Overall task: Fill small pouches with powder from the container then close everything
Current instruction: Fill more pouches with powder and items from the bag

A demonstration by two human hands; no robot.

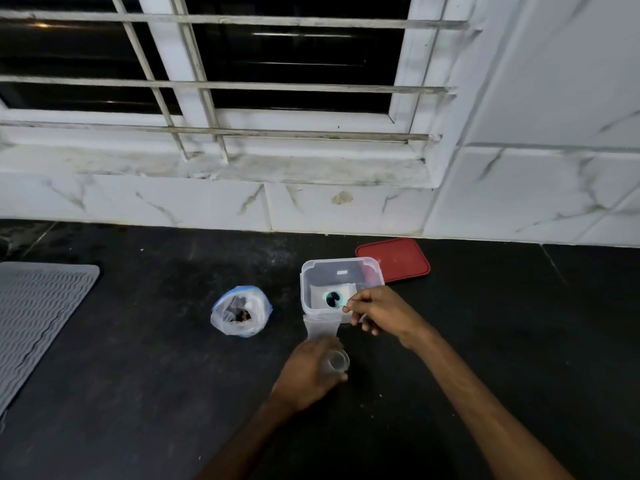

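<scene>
On a black counter (138, 375), the right hand (377, 315) pinches a teal spoon (333, 299) inside the open clear container (308, 271); the left hand (304, 372) grips a small clear pouch (322, 329) just in front.

No text, brand, number or sign can be read. A small white sticker (341, 272) is seen on the far wall of the clear container (305, 284), right of centre on the desk. It is too small and blurred for any print to be made out.
</scene>
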